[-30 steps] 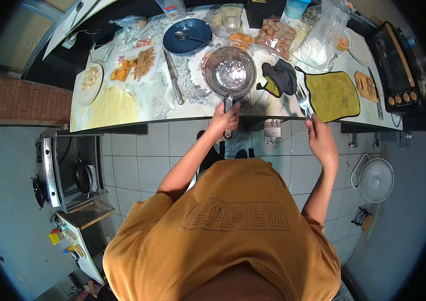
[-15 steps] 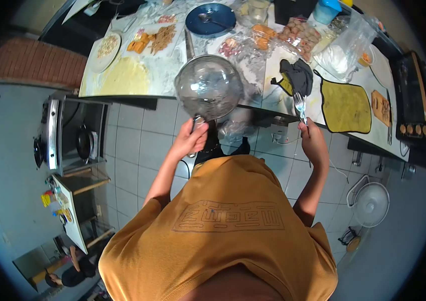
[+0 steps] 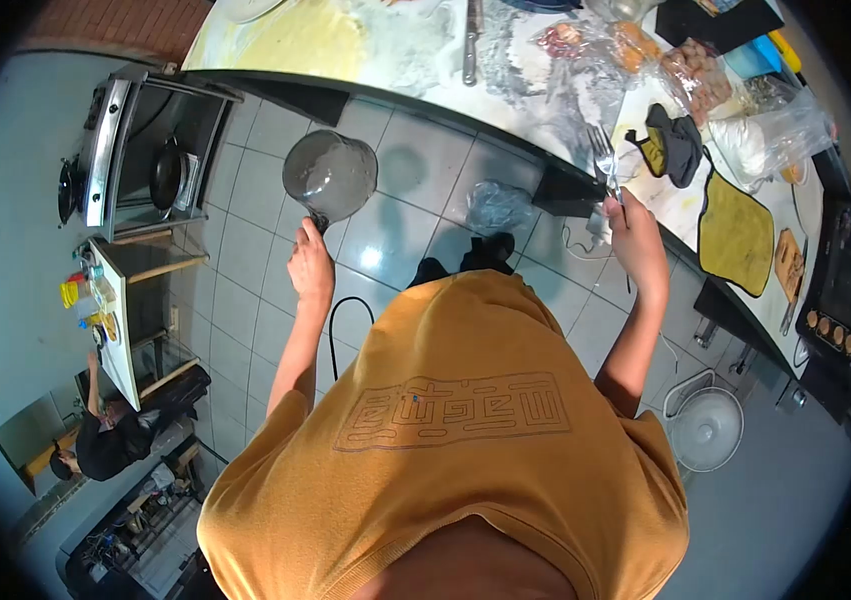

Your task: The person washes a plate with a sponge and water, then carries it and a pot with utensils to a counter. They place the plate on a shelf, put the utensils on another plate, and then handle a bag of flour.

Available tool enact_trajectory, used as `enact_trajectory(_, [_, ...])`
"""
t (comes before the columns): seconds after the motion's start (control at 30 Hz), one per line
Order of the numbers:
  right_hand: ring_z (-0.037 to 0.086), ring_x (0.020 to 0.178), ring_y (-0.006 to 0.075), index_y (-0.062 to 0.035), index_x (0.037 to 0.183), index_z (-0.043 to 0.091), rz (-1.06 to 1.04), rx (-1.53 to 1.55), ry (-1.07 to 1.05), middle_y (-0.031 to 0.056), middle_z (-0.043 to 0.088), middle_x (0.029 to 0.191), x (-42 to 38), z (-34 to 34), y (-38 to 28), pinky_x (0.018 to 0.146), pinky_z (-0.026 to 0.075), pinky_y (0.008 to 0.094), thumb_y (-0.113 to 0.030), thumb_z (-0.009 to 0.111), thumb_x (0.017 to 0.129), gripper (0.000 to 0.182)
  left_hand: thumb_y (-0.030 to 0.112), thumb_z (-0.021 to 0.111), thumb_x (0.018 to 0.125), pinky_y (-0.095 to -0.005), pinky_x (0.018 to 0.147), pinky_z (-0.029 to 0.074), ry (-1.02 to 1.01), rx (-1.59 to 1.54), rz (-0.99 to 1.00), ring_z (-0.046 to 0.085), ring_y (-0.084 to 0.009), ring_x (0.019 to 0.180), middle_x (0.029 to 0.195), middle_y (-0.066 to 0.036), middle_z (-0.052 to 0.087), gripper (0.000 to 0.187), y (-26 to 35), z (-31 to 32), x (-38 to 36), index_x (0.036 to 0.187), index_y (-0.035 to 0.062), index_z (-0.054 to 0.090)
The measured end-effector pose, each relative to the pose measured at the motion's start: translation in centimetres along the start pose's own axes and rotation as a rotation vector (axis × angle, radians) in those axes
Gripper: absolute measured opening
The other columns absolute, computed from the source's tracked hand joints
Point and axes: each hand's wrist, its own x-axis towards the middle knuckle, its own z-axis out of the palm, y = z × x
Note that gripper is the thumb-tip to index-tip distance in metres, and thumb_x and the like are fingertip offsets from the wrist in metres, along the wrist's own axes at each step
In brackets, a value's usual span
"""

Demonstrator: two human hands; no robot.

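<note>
My left hand [image 3: 311, 268] is closed around the dark handle of a grey saucepan [image 3: 333, 178] with a shiny inside. The pan is held over the tiled floor, apart from the counter. At the counter's front edge, my right hand [image 3: 635, 240] grips a metal fork [image 3: 601, 150] with its tines pointing away from me. Another slim piece of metal shows beside the fork, too small to name. Just right of the fork lie a dark grey and yellow cloth [image 3: 675, 145] and a flat olive cloth [image 3: 735, 228].
The floury counter [image 3: 535, 100] holds a long metal utensil [image 3: 471, 45], bagged food and a plastic bag of white powder [image 3: 760, 145]. To the left stand a stove [image 3: 103, 150] and a side table [image 3: 117, 330]. Another person [image 3: 115, 440] is at lower left. A clear bag [image 3: 498, 205] lies on the floor.
My left hand has carried the saucepan leftward, off the counter's edge and over the floor. The view has turned left. My right hand still holds the fork by the counter edge.
</note>
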Motion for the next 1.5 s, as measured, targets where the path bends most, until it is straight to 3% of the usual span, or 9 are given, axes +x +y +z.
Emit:
enact_trajectory(0.27, [0.060,0.082,0.0376,0.0058,0.104,0.057,0.023,-0.033,0.093,0.0223,0.064,0.085,-4.0,5.4,-3.3,0.074,0.044,0.0412,-0.025,0.048,0.097,0.033,0.006,0.051,0.088,-0.0429,0.055,0.052,0.093,-0.223,-0.021,0.065,-0.0338,0.069,0.086,-0.019,0.064,0.028,-6.3,1.8,-0.8,0.113,-0.0010,0.041])
enact_trajectory(0.37, [0.057,0.065,0.0263,0.0028,0.096,0.057,0.086,0.114,0.115,0.0131,0.059,0.072,-5.2,6.7,-3.5,0.061,0.043,0.0373,-0.025,0.047,0.097,0.029,0.016,0.054,0.092,-0.0340,0.047,0.045,-0.007,-0.916,0.041,0.058,-0.0205,0.055,0.067,-0.010,0.058,0.021,-6.8,1.9,-0.1,0.105,0.0009,0.045])
enact_trajectory(0.43, [0.053,0.055,0.0190,0.0005,0.092,0.056,0.125,0.292,0.086,0.0070,0.054,0.065,-5.7,7.1,-3.3,0.052,0.041,0.0346,-0.025,0.047,0.098,0.027,0.025,0.058,0.093,-0.0257,0.044,0.036,-0.495,-1.744,-0.108,0.044,-0.0088,0.048,0.060,0.000,0.048,0.023,-6.1,-1.9,-0.6,0.096,0.0050,0.048])
enact_trajectory(0.5, [0.041,0.046,0.0088,-0.0052,0.089,0.052,0.169,0.717,-0.048,-0.0025,0.042,0.060,-5.5,7.5,-2.6,0.041,0.032,0.0281,-0.023,0.046,0.098,0.020,0.026,0.060,0.092,-0.0228,0.042,0.032,-0.608,-1.692,-0.027,0.038,-0.0054,0.045,0.056,0.004,0.041,0.023,-5.7,-3.7,-1.0,0.090,0.0084,0.047])
enact_trajectory(0.63, [0.035,0.044,0.0089,-0.0066,0.092,0.049,0.177,0.943,-0.065,-0.0024,0.040,0.061,-5.7,6.2,-3.8,0.041,0.029,0.0260,-0.021,0.045,0.099,0.017,0.025,0.060,0.091,-0.0221,0.041,0.031,-0.776,-1.762,0.086,0.037,-0.0055,0.045,0.057,0.005,0.039,0.021,-4.0,-6.2,-1.5,0.091,0.0088,0.047])
enact_trajectory(0.87, [0.038,0.047,0.0071,-0.0062,0.092,0.050,0.003,0.588,0.036,-0.0014,0.042,0.064,-3.8,-3.2,-7.8,0.041,0.031,0.0253,-0.026,0.044,0.100,0.022,0.013,0.053,0.094,-0.0238,0.042,0.035,-0.900,-1.792,0.281,0.039,-0.0070,0.047,0.062,0.001,0.043,0.012,-3.0,-11.4,-0.9,0.102,0.0062,0.049])
enact_trajectory(0.97, [0.057,0.081,0.0231,-0.0008,0.092,0.057,-0.104,0.060,0.240,0.0129,0.061,0.083,-1.4,-8.9,-11.1,0.075,0.045,0.0365,-0.018,0.049,0.092,0.019,0.013,0.054,0.094,-0.0238,0.042,0.035,-0.896,-1.777,0.297,0.039,-0.0068,0.047,0.062,0.001,0.043,0.012,-2.2,-12.6,-0.1,0.102,0.0065,0.048])
enact_trajectory(1.07, [0.063,0.086,0.0343,-0.0006,0.094,0.059,-0.227,-0.264,0.388,0.0206,0.064,0.089,2.9,-15.9,-14.3,0.076,0.048,0.0420,-0.014,0.050,0.087,0.018,0.014,0.055,0.094,-0.0237,0.042,0.035,-0.877,-1.779,0.252,0.039,-0.0065,0.047,0.062,0.001,0.043,0.013,-0.8,-13.2,0.7,0.102,0.0069,0.048])
enact_trajectory(1.5, [0.062,0.095,0.0326,-0.0033,0.096,0.066,-0.378,-0.724,0.269,0.0189,0.067,0.095,35.2,-36.1,-11.3,0.083,0.048,0.0389,-0.010,0.054,0.081,0.020,0.014,0.058,0.093,-0.0233,0.039,0.034,-0.833,-1.911,0.096,0.040,-0.0076,0.044,0.061,0.000,0.044,0.015,11.8,-15.5,6.4,0.104,0.0060,0.049])
